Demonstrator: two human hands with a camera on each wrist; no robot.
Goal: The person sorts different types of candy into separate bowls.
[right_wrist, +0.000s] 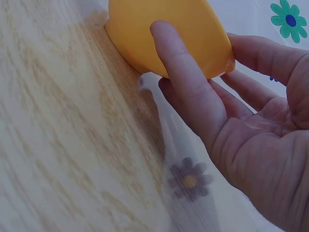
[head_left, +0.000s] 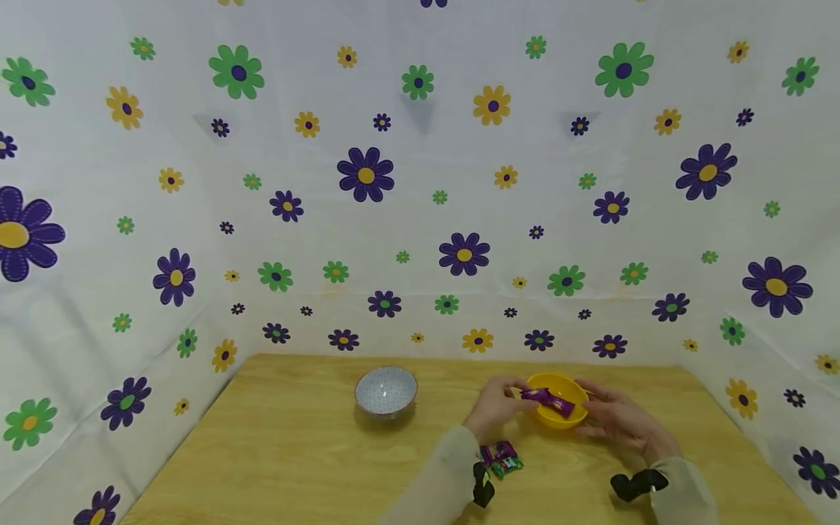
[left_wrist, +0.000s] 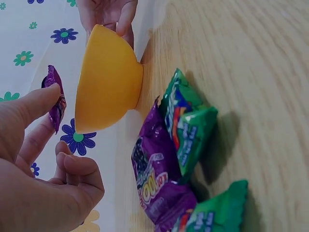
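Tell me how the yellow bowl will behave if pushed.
The yellow bowl could tip if pushed high up, as its sides flare out from a narrower base. Its evenly curved wall suggests it is stiff, not floppy. Its smooth surface may make it somewhat slippery.
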